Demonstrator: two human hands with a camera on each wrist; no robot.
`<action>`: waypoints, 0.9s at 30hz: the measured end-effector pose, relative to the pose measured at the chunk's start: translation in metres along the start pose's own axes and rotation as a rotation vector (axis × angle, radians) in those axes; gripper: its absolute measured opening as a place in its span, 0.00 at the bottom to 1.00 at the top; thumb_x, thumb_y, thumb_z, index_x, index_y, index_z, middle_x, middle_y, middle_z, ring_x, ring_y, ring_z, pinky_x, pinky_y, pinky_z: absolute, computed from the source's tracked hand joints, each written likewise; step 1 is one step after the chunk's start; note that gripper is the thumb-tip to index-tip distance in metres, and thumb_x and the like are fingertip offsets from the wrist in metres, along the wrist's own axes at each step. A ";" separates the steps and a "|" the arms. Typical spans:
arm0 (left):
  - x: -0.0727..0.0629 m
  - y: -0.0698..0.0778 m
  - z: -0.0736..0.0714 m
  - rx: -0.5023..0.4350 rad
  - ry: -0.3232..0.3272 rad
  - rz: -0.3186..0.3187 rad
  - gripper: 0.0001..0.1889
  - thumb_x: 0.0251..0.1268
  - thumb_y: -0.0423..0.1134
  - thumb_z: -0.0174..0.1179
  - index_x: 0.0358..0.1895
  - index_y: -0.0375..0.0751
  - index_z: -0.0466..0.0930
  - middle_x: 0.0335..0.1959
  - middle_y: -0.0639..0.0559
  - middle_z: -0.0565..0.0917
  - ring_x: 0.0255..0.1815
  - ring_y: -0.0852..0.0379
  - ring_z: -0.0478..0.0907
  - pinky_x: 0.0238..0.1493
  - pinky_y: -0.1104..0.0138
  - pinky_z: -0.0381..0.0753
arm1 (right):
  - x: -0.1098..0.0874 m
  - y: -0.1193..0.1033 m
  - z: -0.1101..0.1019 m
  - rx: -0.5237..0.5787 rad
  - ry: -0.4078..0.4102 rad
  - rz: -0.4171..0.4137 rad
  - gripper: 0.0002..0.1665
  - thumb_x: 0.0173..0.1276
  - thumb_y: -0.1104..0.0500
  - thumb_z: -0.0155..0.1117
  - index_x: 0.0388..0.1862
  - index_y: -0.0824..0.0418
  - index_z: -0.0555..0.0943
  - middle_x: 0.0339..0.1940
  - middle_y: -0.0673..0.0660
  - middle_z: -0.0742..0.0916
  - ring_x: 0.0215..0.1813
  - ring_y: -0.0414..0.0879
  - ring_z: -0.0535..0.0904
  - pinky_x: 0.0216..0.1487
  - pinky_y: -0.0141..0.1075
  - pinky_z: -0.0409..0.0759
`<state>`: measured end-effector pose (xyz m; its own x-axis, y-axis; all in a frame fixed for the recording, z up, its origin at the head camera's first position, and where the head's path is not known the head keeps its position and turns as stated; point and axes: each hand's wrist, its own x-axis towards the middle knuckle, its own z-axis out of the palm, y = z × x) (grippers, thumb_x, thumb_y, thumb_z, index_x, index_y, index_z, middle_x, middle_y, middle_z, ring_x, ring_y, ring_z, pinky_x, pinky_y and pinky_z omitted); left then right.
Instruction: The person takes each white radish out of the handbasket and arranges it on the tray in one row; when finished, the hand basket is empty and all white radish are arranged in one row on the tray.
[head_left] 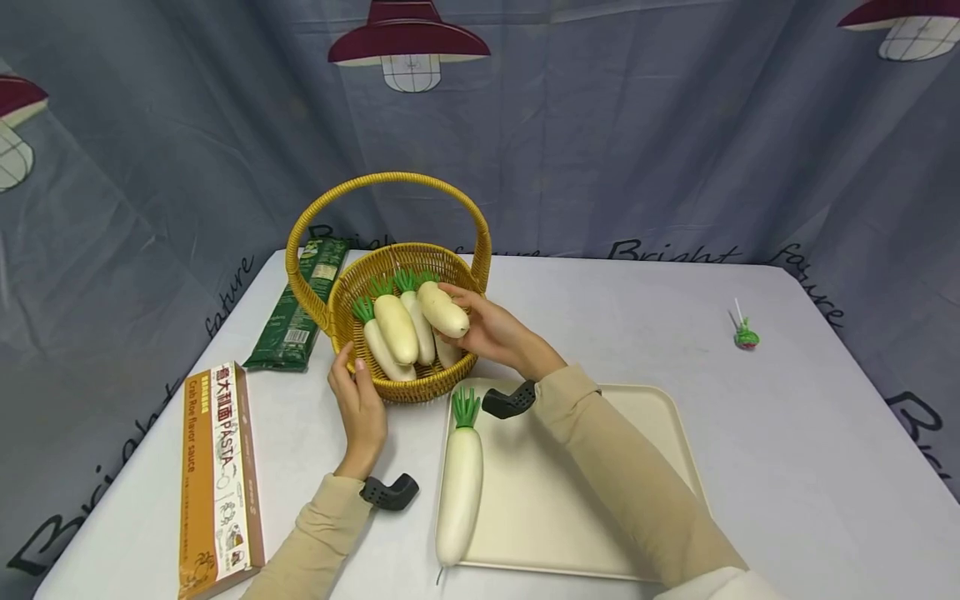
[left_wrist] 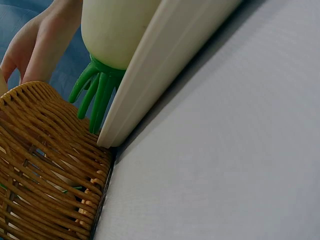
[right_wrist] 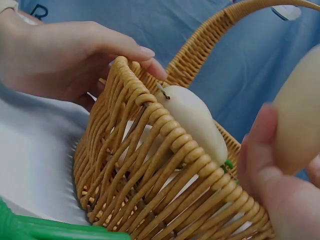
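My right hand (head_left: 491,332) holds a short white radish (head_left: 442,310) over the right side of the yellow wicker basket (head_left: 423,390). In the right wrist view, its fingers and thumb lie around that radish (right_wrist: 301,117). With my left hand (head_left: 362,417) I grip the basket's front-left rim, fingertips over the edge, as the right wrist view also shows. Inside the basket lie several white radishes (head_left: 396,329) with green tops. A longer white radish (head_left: 460,496) lies along the left edge of the beige tray (head_left: 555,508), green leaves toward the basket.
Behind the basket on the left lies a green pasta packet (head_left: 288,325). An orange and white pasta box (head_left: 221,483) is at the table's left front. A green-wrapped lollipop (head_left: 746,336) lies far right. The basket's tall handle (head_left: 390,177) arches above it.
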<state>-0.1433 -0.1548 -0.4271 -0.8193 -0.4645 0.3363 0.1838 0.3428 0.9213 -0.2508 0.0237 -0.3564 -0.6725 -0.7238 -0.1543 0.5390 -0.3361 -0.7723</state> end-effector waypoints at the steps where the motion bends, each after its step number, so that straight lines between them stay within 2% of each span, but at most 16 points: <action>1: 0.000 0.000 0.000 0.000 -0.001 0.000 0.24 0.73 0.47 0.32 0.65 0.37 0.54 0.62 0.35 0.56 0.67 0.44 0.53 0.65 0.51 0.51 | -0.001 0.000 -0.001 0.009 -0.017 -0.010 0.30 0.72 0.59 0.33 0.73 0.49 0.48 0.73 0.53 0.55 0.67 0.46 0.57 0.66 0.43 0.56; 3: 0.000 0.000 0.000 0.002 -0.002 0.000 0.24 0.73 0.47 0.32 0.65 0.38 0.54 0.62 0.35 0.56 0.67 0.44 0.53 0.65 0.51 0.51 | -0.005 0.002 -0.003 0.024 -0.050 -0.030 0.30 0.72 0.59 0.33 0.72 0.48 0.48 0.73 0.52 0.54 0.69 0.47 0.55 0.70 0.45 0.50; 5: 0.000 0.000 0.000 0.007 0.000 0.000 0.24 0.73 0.47 0.32 0.65 0.38 0.54 0.62 0.35 0.56 0.67 0.44 0.53 0.65 0.51 0.51 | -0.009 0.003 -0.003 0.010 -0.078 -0.048 0.30 0.73 0.60 0.33 0.72 0.48 0.48 0.74 0.52 0.53 0.69 0.47 0.56 0.70 0.45 0.51; 7: 0.000 0.000 0.000 0.009 0.002 -0.003 0.23 0.73 0.47 0.32 0.65 0.38 0.54 0.62 0.36 0.56 0.67 0.45 0.53 0.65 0.52 0.51 | -0.015 0.004 -0.004 -0.015 -0.096 -0.057 0.29 0.73 0.60 0.33 0.71 0.47 0.48 0.73 0.53 0.53 0.66 0.46 0.61 0.67 0.43 0.57; 11: 0.001 0.000 0.000 0.008 0.006 -0.009 0.23 0.73 0.47 0.32 0.65 0.39 0.54 0.62 0.36 0.56 0.67 0.45 0.54 0.65 0.52 0.51 | -0.033 0.007 -0.005 -0.097 -0.128 -0.054 0.29 0.72 0.62 0.36 0.70 0.47 0.49 0.71 0.55 0.56 0.56 0.43 0.70 0.55 0.37 0.69; 14: 0.001 0.001 0.001 0.007 0.010 -0.009 0.23 0.73 0.47 0.33 0.65 0.39 0.55 0.62 0.36 0.57 0.67 0.45 0.54 0.65 0.52 0.51 | -0.050 0.009 -0.006 -0.147 -0.153 -0.049 0.29 0.69 0.60 0.46 0.67 0.48 0.53 0.65 0.55 0.61 0.52 0.44 0.73 0.51 0.37 0.72; 18: 0.001 0.000 0.001 0.005 0.014 -0.010 0.23 0.73 0.46 0.33 0.65 0.38 0.55 0.63 0.36 0.57 0.67 0.45 0.53 0.66 0.52 0.50 | -0.078 0.012 -0.007 -0.226 -0.212 -0.051 0.31 0.63 0.58 0.58 0.62 0.49 0.58 0.56 0.56 0.69 0.51 0.44 0.74 0.50 0.37 0.74; 21: 0.001 -0.001 0.002 0.002 0.013 -0.009 0.23 0.73 0.46 0.33 0.65 0.38 0.55 0.63 0.36 0.56 0.67 0.45 0.53 0.66 0.52 0.50 | -0.099 0.016 -0.009 -0.299 -0.269 -0.049 0.29 0.63 0.62 0.58 0.61 0.50 0.60 0.53 0.57 0.70 0.51 0.44 0.72 0.50 0.36 0.75; 24: 0.001 -0.001 0.002 0.001 0.011 -0.009 0.23 0.73 0.46 0.33 0.65 0.38 0.55 0.63 0.35 0.56 0.66 0.44 0.54 0.65 0.51 0.51 | -0.119 0.024 -0.010 -0.396 -0.310 -0.061 0.29 0.62 0.66 0.57 0.59 0.52 0.60 0.53 0.59 0.68 0.53 0.45 0.73 0.48 0.36 0.76; 27: 0.002 -0.001 0.001 0.000 0.014 -0.013 0.23 0.73 0.46 0.33 0.65 0.38 0.55 0.62 0.35 0.56 0.66 0.45 0.54 0.65 0.52 0.51 | -0.137 0.035 -0.011 -0.497 -0.307 -0.082 0.29 0.60 0.68 0.59 0.57 0.55 0.59 0.55 0.60 0.65 0.54 0.47 0.74 0.45 0.35 0.77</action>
<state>-0.1450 -0.1553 -0.4275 -0.8141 -0.4801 0.3266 0.1729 0.3366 0.9256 -0.1454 0.1175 -0.3687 -0.4845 -0.8735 0.0467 0.1394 -0.1298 -0.9817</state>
